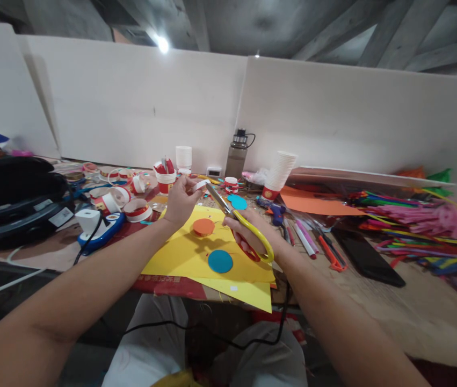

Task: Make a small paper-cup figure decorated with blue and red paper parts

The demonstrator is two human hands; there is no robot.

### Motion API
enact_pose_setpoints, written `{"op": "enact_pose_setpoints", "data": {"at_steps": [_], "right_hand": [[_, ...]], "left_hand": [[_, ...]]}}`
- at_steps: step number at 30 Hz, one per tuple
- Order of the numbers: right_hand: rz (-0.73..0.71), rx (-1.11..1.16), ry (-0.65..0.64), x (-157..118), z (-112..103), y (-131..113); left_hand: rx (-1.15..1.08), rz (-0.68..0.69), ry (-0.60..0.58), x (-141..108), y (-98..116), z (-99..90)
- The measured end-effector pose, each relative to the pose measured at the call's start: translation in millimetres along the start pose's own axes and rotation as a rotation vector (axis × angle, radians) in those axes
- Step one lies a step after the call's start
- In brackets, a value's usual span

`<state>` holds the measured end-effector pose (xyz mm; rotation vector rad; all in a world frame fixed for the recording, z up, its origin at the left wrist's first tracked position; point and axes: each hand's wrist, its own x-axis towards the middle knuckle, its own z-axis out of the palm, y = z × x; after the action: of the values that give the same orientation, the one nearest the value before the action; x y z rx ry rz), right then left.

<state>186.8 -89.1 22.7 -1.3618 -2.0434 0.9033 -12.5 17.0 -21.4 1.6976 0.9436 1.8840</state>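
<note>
My left hand [181, 201] pinches a small white piece of paper [201, 185] above the far part of the yellow sheets. In my right hand [248, 231] is a pair of scissors [258, 236] with yellow and red handles, its blades pointing at the white piece. The blade tips meet the paper's edge, but whether they cut it cannot be made out. Below my hands lie yellow paper sheets [172, 258], with an orange disc [203, 227] and a blue disc [220, 261] on them. Another blue cut-out [237, 202] lies beyond the scissors.
Paper cups [280, 172] are stacked behind, near a bottle [237, 153]. At right lie a glue gun [277, 214], markers [305, 239], a phone [369, 258] and pipe cleaners [433, 220]. At left are cut cup rings [137, 210], a power strip [101, 234] and a black case [19, 204].
</note>
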Motion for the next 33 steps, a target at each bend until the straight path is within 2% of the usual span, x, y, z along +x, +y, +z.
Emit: {"op": "enact_pose_setpoints", "data": {"at_steps": [18,33], "right_hand": [[-0.004,0.014,-0.007,0.7,2.1,1.4],[-0.016,0.036,0.008,4.8,6.8,9.4]], "left_hand": [[0.058,0.014,0.002,-0.3,-3.4,-0.8],[0.041,-0.003,0.007,0.6,7.1,-1.0]]}}
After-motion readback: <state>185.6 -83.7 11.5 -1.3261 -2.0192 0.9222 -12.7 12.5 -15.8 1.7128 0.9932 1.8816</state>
